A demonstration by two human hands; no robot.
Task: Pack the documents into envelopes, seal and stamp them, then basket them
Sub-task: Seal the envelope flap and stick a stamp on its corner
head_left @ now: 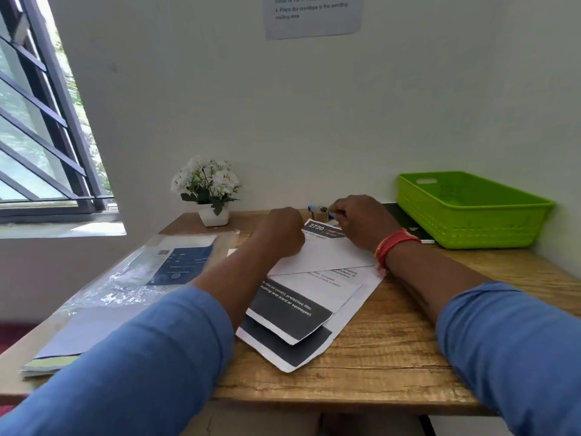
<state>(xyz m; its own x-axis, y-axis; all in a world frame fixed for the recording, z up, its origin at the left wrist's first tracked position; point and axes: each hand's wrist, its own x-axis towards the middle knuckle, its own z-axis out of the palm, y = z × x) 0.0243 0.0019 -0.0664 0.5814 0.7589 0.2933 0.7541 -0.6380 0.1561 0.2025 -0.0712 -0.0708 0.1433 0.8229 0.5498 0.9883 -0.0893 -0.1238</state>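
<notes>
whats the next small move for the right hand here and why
Probably lift the tape roll toward the folded documents. The right hand already pinches the roll at the desk's back edge, and the left hand presses the papers flat; the green basket looks empty.

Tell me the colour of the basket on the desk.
Bright green basket, seen in the head view.

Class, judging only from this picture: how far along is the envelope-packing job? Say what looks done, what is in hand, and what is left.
Done: nothing visibly; the green basket shows no envelopes. In hand: both hands work at the far end of the printed documents, the left hand curled on the paper, the right hand at a small object that is hard to identify. Left: packing, sealing, stamping, basketing; envelopes wait stacked at left.
</notes>
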